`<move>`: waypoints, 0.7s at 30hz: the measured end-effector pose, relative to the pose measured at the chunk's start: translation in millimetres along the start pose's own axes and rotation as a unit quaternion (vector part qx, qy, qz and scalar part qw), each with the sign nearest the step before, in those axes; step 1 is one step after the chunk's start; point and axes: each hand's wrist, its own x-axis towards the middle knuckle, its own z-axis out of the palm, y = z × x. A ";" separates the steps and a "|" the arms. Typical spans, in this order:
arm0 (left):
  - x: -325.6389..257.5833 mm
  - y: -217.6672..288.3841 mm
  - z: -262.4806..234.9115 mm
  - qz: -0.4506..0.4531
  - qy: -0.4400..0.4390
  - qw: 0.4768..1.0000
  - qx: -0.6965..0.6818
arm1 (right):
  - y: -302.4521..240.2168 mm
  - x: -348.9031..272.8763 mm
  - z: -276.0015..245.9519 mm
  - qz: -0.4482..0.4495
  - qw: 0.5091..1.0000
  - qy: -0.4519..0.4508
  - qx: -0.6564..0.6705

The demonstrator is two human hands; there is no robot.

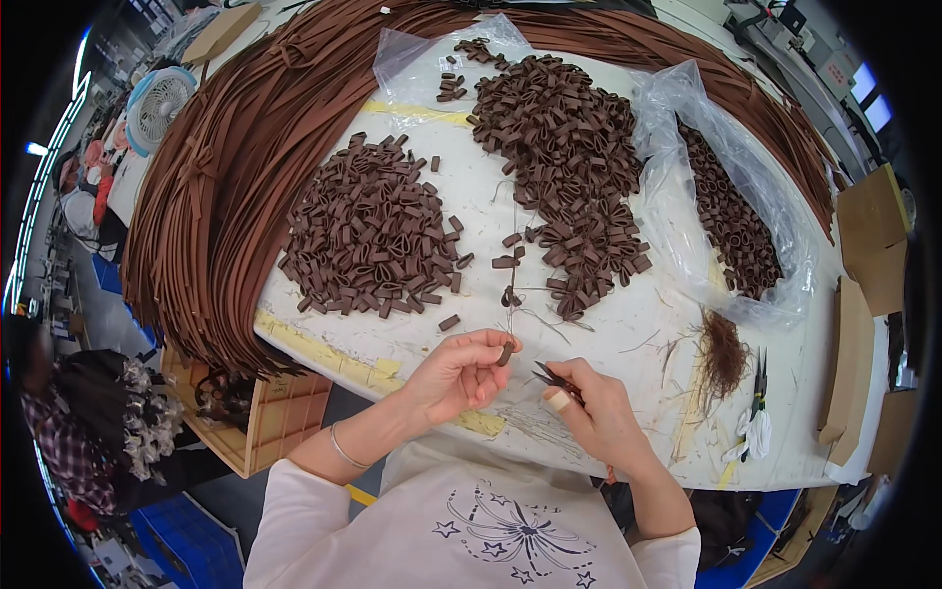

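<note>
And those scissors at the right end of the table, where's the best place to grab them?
Probably by the white-wrapped handles, coming from the person's side. The scissors lie flat, handles toward the near edge of the table, while the slim, pointed blades face away, so that approach should avoid the tips.

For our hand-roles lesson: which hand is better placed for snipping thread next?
Probably the right hand: it holds dark snips, tips toward the brown loop pinched by the left hand.

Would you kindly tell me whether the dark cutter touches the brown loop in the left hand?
Apart: the head view shows white table between the brown loop and the cutter.
</note>
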 end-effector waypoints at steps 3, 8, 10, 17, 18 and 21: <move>-6.2 -5.4 1.3 -0.002 -0.014 0.998 -0.067 | -2.7 10.6 3.5 -0.012 1.000 -0.013 -0.002; -9.1 -12.3 -4.0 0.025 -0.027 0.995 -0.097 | -8.4 17.9 7.4 -0.020 0.999 -0.025 -0.039; -9.5 -14.5 -5.4 0.040 -0.028 0.995 -0.091 | -5.9 18.0 11.1 -0.030 0.999 -0.011 -0.041; -10.2 -17.1 -3.8 0.066 0.006 0.997 -0.044 | -5.5 20.5 17.7 -0.056 0.994 0.014 -0.088; -10.3 -17.1 -2.9 0.065 0.006 0.997 -0.045 | -5.7 21.1 17.9 -0.060 0.994 0.015 -0.090; -11.5 -15.7 0.2 0.062 0.010 0.997 -0.044 | -7.3 23.7 18.0 -0.072 0.993 0.016 -0.089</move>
